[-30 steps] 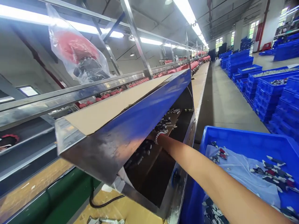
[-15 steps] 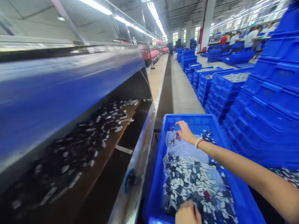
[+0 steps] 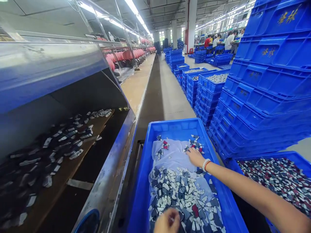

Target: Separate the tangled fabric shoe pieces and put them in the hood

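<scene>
The blue bin (image 3: 173, 125) stands near, just right of the metal case (image 3: 55, 66). In it, small dark and white pieces (image 3: 184, 184) lie in a loose heap over the near part, on a thin pale sheet (image 3: 171, 161) that shows bare farther back. One dark red piece (image 3: 195, 210) lies in the heap, near the left hand.

The right hand (image 3: 196, 158) reaches to the far right of the bin, its fingertips at a small cluster of pieces; whether they grip one cannot be told. A beaded bracelet (image 3: 206, 163) circles that wrist. The left hand (image 3: 167, 221) is low over the near part of the heap, thumb and fingers curled toward each other, with a dark piece beside the tips; whether it is held cannot be told.

Inside the case at left, more dark and white pieces lie on a brown board (image 3: 65, 187). Beyond the case, a long worktop (image 3: 136, 84) runs into the distance, with a row of pink items (image 3: 132, 55) along its left. At right rises a tall stack of blue bins (image 3: 264, 84); nearer, another bin (image 3: 301, 159) holds red, white and dark pieces.
</scene>
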`<move>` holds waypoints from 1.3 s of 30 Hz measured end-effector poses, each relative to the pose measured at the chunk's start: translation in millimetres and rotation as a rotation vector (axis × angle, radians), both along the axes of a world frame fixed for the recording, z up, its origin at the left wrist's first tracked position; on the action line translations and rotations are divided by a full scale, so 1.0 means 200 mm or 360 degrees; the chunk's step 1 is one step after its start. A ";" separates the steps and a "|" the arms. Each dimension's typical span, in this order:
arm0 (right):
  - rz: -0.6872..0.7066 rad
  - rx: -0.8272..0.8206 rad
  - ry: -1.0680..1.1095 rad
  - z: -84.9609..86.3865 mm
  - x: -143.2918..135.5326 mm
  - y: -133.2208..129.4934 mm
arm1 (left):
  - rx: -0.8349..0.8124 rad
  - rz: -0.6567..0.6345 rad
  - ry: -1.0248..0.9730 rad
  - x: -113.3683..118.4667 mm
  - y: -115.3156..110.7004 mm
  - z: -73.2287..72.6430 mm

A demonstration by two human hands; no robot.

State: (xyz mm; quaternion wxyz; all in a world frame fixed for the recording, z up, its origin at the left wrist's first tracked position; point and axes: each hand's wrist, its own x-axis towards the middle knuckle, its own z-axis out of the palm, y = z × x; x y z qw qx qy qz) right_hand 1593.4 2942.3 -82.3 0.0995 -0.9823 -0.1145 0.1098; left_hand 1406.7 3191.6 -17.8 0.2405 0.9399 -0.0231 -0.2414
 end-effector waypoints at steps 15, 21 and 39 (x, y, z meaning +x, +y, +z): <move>-0.0040 -0.0319 0.0512 -0.04 0.41 -0.23 | 0.0668 -0.0033 -0.0281 1.50 -0.07 -0.30; 0.0060 -0.0255 0.0409 -0.01 0.42 -0.21 | 0.0717 0.0031 -0.0408 1.52 0.01 -0.25; -0.0207 -0.0259 0.0365 -0.01 0.51 -0.19 | 0.0495 -0.0250 -0.0293 1.79 -0.21 -0.42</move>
